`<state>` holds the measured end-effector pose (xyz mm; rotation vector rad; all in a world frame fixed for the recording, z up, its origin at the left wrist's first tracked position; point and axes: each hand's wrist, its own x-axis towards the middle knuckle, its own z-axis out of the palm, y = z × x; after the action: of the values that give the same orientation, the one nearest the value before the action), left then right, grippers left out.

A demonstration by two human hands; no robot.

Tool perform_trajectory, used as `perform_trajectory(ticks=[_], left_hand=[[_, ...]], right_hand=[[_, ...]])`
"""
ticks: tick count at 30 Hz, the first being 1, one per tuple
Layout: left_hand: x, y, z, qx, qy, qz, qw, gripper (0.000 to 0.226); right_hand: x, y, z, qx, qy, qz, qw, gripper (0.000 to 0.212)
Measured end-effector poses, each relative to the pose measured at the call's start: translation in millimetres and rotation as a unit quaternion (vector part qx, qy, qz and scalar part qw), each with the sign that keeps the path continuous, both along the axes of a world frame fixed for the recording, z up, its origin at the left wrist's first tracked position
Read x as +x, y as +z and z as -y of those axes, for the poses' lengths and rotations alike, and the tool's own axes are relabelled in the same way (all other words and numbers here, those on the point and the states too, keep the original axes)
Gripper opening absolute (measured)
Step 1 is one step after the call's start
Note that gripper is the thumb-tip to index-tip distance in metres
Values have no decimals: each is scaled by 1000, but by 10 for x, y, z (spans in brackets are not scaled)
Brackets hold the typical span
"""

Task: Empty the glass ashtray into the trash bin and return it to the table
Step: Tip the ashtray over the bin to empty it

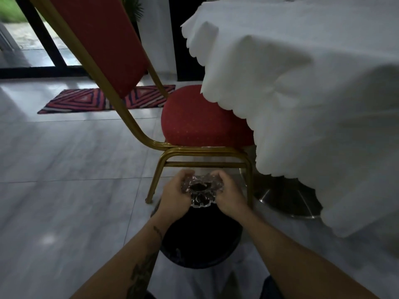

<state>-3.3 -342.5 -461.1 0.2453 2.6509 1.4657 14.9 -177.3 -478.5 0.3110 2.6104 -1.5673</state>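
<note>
Okay, you've got the glass ashtray (201, 192) held in both hands, lower centre of the frame. Your left hand (174, 196) is curled closed on its left edge, your right hand (230, 196) is curled closed on its right edge, fingers wrapped over the scalloped rim. The ashtray looks tipped, with a dark patch at its centre; can't tell what that is. It's in the air right above the black trash bin (200, 240), which sits on the grey tiled floor (64, 169) below your forearms. Just behind your hands stands a red chair (203, 124) with a gold frame. The surface is at the right and upper right, covered by a white scallop-edged tablecloth (313, 104) that hangs over the chair seat's right side. A striped rug (86, 100) lies on the floor, centre left.
</note>
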Motion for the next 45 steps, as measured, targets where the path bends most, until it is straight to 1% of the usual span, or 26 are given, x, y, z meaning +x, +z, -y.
perform_trajectory(ticks=[3,6,10,13,15,17,19,23,25,27,31,33,36,41,45], left_hand=[[-3,-20,13,-9,-3,13,1000,48],[18,-40,21,-20,-6,15,1000,43],[7,-83,53,-29,-5,17,999,48],[-40,-103,84,-20,-10,11,1000,44],[-33,-121,87,-23,-15,-30,999,40],[-7,-154,81,-57,-34,-119,991,43],[10,-217,97,-101,-60,-200,973,46],[52,-297,161,-165,-113,-276,940,49],[44,-334,195,-186,-134,-287,930,51],[47,-363,234,-191,-141,-292,926,51],[60,-421,296,-187,-149,-276,931,54],[66,-437,318,-197,-150,-267,931,57],[78,-430,339,-210,-157,-275,925,61],[3,-396,404,-219,-173,-297,913,60],[-50,-344,457,-240,-187,-320,897,58]], right_hand=[[11,-41,-18,6,21,-33,999,49],[43,-78,-43,33,37,-59,997,51],[125,-51,-65,62,61,-72,994,55],[109,-30,-88,80,76,-81,991,57],[109,-23,-95,92,76,-98,988,54],[126,-27,-113,88,78,-110,987,53],[146,-63,-136,85,90,-104,987,53],[171,-159,-182,126,125,-123,976,61],[174,-205,-188,158,135,-130,969,66],[185,-241,-185,195,141,-142,960,69],[198,-262,-184,277,166,-191,927,72],[200,-267,-187,299,182,-213,912,77],[195,-264,-193,306,191,-228,904,82],[191,-202,-180,292,198,-248,902,77],[163,-171,-187,295,204,-243,901,88]])
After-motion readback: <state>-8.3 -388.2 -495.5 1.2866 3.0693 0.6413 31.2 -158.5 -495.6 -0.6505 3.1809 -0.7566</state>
